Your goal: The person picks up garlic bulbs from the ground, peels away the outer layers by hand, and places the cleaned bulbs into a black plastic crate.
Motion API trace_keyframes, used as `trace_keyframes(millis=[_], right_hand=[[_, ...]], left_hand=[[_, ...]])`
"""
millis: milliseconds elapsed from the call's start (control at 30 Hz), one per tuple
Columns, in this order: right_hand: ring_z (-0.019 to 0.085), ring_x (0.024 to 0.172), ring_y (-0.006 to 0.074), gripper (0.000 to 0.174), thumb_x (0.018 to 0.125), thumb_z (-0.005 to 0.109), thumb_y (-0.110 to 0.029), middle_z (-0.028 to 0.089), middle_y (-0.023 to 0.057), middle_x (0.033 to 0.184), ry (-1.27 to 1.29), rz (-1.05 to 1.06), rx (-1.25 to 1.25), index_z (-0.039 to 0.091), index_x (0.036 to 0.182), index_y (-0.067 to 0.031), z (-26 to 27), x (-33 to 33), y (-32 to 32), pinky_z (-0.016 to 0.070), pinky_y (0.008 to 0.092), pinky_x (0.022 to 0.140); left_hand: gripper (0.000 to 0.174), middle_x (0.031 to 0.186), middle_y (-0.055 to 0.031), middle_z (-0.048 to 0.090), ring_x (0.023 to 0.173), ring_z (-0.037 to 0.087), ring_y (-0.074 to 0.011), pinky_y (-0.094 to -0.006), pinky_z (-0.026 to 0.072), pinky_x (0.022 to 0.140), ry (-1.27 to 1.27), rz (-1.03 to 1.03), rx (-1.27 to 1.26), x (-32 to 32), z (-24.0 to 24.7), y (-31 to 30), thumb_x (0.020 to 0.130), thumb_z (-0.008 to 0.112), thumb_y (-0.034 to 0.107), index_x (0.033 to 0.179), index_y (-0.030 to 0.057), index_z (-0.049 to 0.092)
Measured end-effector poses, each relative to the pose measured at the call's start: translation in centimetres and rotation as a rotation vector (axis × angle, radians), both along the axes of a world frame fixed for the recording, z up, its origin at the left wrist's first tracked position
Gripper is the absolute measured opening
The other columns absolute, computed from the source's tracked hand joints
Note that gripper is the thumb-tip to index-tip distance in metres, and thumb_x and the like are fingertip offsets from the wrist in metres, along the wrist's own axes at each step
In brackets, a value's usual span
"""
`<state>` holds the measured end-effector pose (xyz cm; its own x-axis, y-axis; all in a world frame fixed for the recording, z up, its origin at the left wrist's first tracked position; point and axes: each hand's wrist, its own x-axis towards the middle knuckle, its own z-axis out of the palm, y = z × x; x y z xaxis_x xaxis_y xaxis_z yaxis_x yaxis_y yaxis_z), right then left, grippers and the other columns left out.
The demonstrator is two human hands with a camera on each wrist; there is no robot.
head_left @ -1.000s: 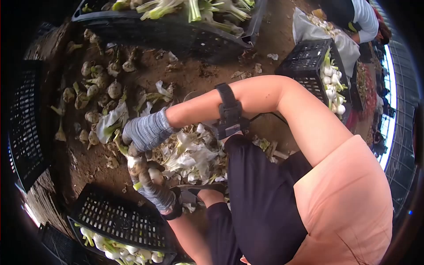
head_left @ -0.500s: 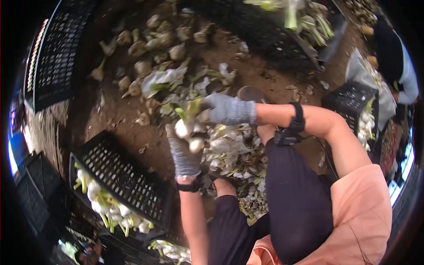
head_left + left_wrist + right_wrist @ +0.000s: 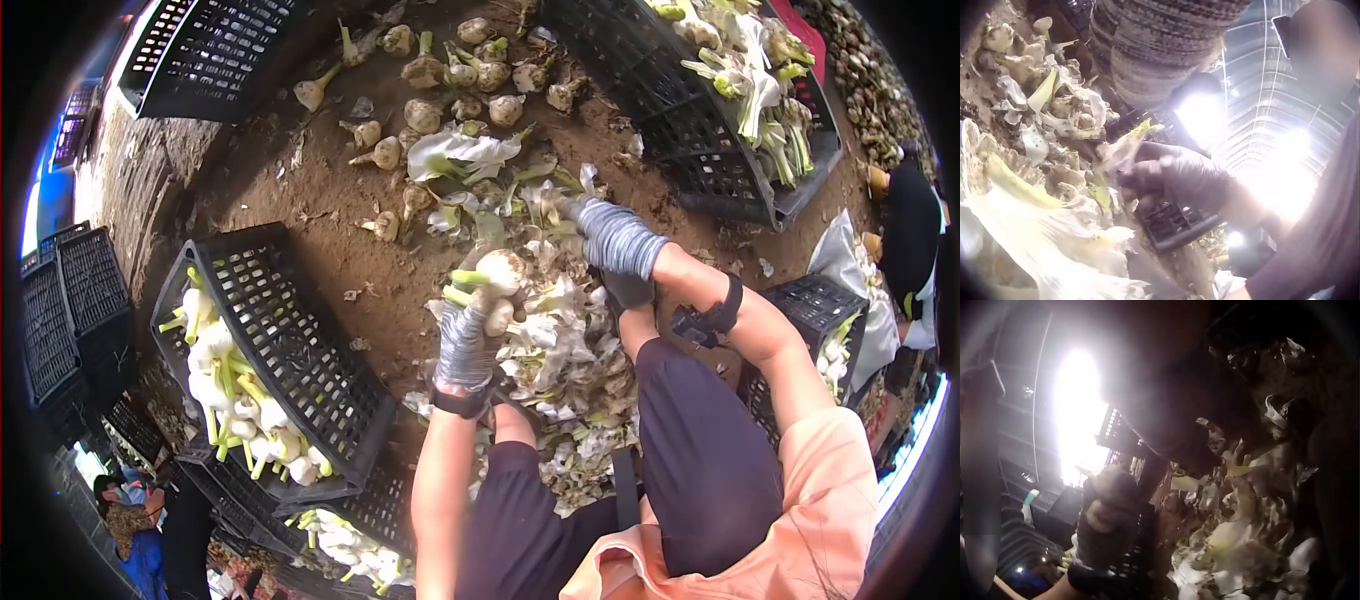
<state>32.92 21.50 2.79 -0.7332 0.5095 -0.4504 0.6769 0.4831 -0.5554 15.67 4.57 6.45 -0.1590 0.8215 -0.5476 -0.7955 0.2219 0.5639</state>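
Note:
Two garlic bulbs, a larger one (image 3: 501, 271) with a cut green stalk and a smaller one (image 3: 498, 318), sit in my left hand (image 3: 464, 345), which grips them in a grey striped glove. To its right, my gloved right hand (image 3: 615, 238) is over the heap of peelings, apart from the bulbs. In the left wrist view the right hand (image 3: 1182, 178) pinches a strip of garlic peel (image 3: 1124, 150) with a yellow-green tip. The right wrist view is dark; the left hand (image 3: 1107, 525) shows there dimly.
Loose peelings (image 3: 570, 350) pile up between my legs. Unpeeled garlic bulbs (image 3: 422, 116) lie on the soil ahead. A black crate (image 3: 300, 340) of white garlic stands left; another crate (image 3: 680, 110) with leafy stalks stands ahead right. Other people are at both edges.
The hands were together at the garlic bulb; the right hand has since drawn away to the right with peel, leaving the bulbs white in the left. The head view has turned.

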Motion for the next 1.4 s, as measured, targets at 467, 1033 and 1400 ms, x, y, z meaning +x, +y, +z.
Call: trace_keyframes(millis=[467, 1033, 1400], right_hand=[[0.058, 0.082, 0.0134, 0.037, 0.082, 0.067, -0.023, 0.064, 0.0086, 0.091, 0.605, -0.272, -0.664, 0.058, 0.108, 0.0012, 5.8, -3.9, -2.2, 0.048, 0.03, 0.076], [0.057, 0.076, 0.0139, 0.023, 0.083, 0.057, -0.016, 0.063, 0.0108, 0.082, 0.6, -0.333, -0.681, 0.061, 0.098, 0.0019, 2.7, -3.2, -2.2, 0.0466, 0.03, 0.073], [0.062, 0.073, 0.0203, 0.023, 0.087, 0.055, -0.015, 0.062, 0.0141, 0.08, 0.498, -0.477, -0.619, 0.054, 0.099, 0.0043, 3.6, -4.6, -3.3, 0.0486, 0.0308, 0.065]], left_hand=[[0.046, 0.1, -0.0066, 0.062, 0.086, 0.059, -0.0133, -0.0272, 0.0491, 0.078, 0.582, -0.25, -0.003, 0.0, 1.2, 1.0, 0.073, 0.072, 0.006, 0.114, -0.0023, 0.053], [0.074, 0.069, -0.0121, 0.059, 0.049, 0.058, -0.0236, -0.0313, 0.047, 0.036, -0.254, 0.012, -0.194, 0.3, 0.0, 1.7, 0.078, 0.045, 0.072, 0.099, 0.0019, 0.057], [0.051, 0.101, -0.0073, 0.06, 0.085, 0.059, -0.0134, -0.0263, 0.0502, 0.075, 0.198, 0.118, -0.043, 0.8, 1.1, 0.4, 0.077, 0.069, 0.015, 0.12, 0.0001, 0.047]])
